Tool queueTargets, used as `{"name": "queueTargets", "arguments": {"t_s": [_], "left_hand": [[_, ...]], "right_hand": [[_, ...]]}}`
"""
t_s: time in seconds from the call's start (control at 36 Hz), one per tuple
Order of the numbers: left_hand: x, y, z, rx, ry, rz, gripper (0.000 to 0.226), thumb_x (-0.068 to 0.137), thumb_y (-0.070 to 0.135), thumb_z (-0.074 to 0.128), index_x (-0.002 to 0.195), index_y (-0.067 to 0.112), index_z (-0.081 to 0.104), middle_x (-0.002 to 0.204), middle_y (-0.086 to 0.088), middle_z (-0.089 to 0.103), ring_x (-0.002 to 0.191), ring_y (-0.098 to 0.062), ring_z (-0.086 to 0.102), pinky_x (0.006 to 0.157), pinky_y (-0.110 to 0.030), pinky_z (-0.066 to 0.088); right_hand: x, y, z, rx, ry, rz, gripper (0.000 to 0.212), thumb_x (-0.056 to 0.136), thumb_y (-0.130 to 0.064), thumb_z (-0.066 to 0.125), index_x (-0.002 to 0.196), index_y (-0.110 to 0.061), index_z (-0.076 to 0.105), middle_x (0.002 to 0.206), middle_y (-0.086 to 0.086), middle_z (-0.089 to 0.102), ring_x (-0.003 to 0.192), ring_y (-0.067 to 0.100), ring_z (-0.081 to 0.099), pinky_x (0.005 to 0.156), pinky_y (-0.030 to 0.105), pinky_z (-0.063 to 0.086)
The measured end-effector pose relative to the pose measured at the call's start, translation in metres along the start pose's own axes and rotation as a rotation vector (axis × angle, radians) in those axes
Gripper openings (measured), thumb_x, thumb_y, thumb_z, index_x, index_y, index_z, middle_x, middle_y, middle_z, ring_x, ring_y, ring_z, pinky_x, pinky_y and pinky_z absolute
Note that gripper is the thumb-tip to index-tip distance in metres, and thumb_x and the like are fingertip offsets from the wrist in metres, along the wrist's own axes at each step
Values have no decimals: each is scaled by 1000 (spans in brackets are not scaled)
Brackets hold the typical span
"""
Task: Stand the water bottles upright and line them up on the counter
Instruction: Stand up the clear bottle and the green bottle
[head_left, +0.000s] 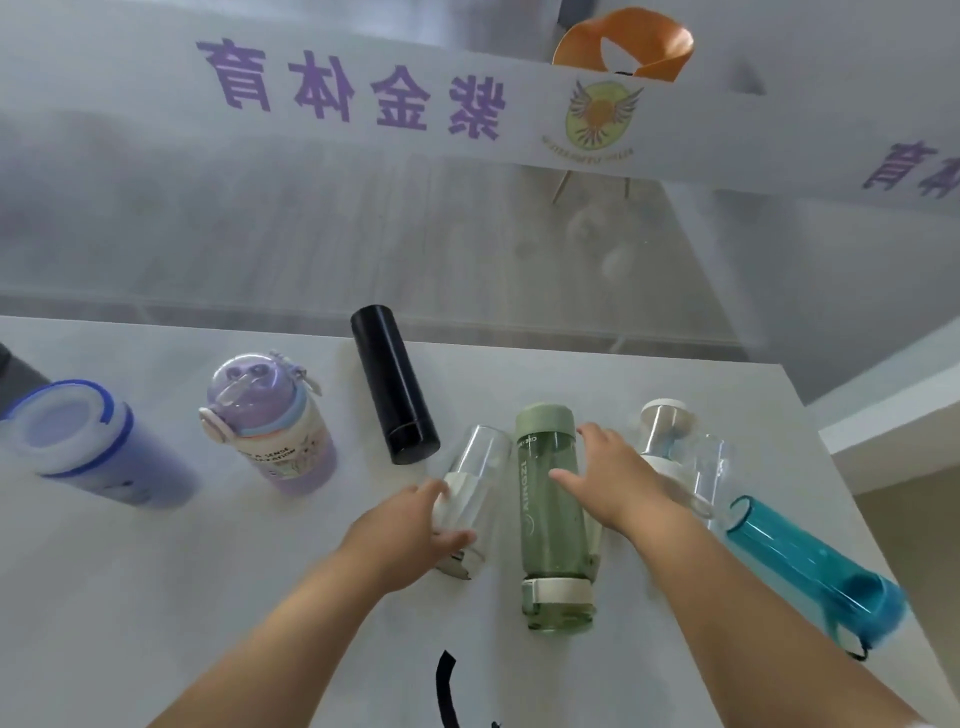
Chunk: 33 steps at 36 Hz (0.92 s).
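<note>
an orange chair (623, 44), blurred, beyond a banner (363, 93) with purple lettering.

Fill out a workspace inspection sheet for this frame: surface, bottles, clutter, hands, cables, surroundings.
Surface: pale counter.
Job's things: blue-lidded bottle and purple bottle upright; small clear bottle, green bottle and teal bottle lying down; black flask and white-capped bottle, pose unclear.
Clutter: nothing seen.
Hands: left hand grips the small clear bottle; right hand open over the green bottle.
Cables: black curved strip at the near edge, kind unclear.
Surroundings: frosted panel with purple lettering; orange chair behind it.
</note>
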<state>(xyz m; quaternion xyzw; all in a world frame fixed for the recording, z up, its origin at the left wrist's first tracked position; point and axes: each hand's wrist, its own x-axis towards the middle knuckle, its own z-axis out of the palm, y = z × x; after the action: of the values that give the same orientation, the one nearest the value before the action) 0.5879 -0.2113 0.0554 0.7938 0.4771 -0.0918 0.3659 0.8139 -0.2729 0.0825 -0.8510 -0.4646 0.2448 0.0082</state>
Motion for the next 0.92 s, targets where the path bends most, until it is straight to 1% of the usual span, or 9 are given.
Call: {"name": "queueTargets", "arguments": {"t_s": [0.25,0.36,0.5,0.56,0.61,0.69,0.81,0.86,0.92], "left_hand": [[6,9,29,-338,11,-159,84,65,50,74,130,39,22,104,-3,62,84,-17,64,67,-30,53],[2,10,32,-318,74,-174,81,66,46,73,131,40,25,102,-4,56,81,-18,63,67,-29,51],[-14,5,22,-172,184,-139,82,63,46,72,133,42,29,110,1,45,103,-21,47,87,-33,45],[-20,3,16,-157,253,-114,82,60,45,74,130,40,33,109,2,47,106,-22,44,87,-33,43],[-25,2,9,-172,337,-90,80,56,43,76,126,36,38,107,3,49,106,-22,43,87,-35,45],[-32,5,0,-192,419,-60,80,54,38,80,123,29,41,101,5,44,106,-20,38,91,-36,44],[-38,12,-11,-177,445,2,80,58,37,81,125,30,39,103,10,38,107,-16,29,95,-32,36],[-41,16,-17,-133,434,44,78,61,37,80,127,30,39,108,12,38,108,-17,28,93,-29,32],[-43,18,-21,-105,425,75,77,62,36,80,128,30,41,113,11,41,112,-19,31,92,-29,31]], "right_hand": [[8,2,25,5,-145,-55,88,89,-55,50,148,-13,0,146,16,26,125,35,45,99,45,43],[5,8,32,37,-129,-90,87,91,-56,44,149,-14,-5,149,16,21,127,35,43,98,44,41],[-3,23,31,-36,-30,-230,68,94,-47,45,149,-17,17,149,13,24,130,31,38,104,44,39],[-9,29,31,-88,15,-341,55,94,-35,50,144,-20,34,147,14,31,129,34,38,103,46,39],[-13,36,32,-105,39,-493,46,85,-14,60,130,-20,54,138,19,45,120,42,46,94,55,46],[-16,45,37,-237,27,-681,60,57,2,70,111,-25,65,128,15,58,114,45,54,78,58,53],[-21,44,34,-544,3,-806,80,33,-7,80,104,-41,66,125,1,62,113,34,60,78,45,55],[-21,41,33,-590,-79,-829,84,48,-5,79,121,-41,58,143,2,48,130,38,44,97,52,43],[-21,40,34,-582,-146,-863,81,74,3,61,139,-40,39,159,2,17,145,38,8,114,54,12]]}}
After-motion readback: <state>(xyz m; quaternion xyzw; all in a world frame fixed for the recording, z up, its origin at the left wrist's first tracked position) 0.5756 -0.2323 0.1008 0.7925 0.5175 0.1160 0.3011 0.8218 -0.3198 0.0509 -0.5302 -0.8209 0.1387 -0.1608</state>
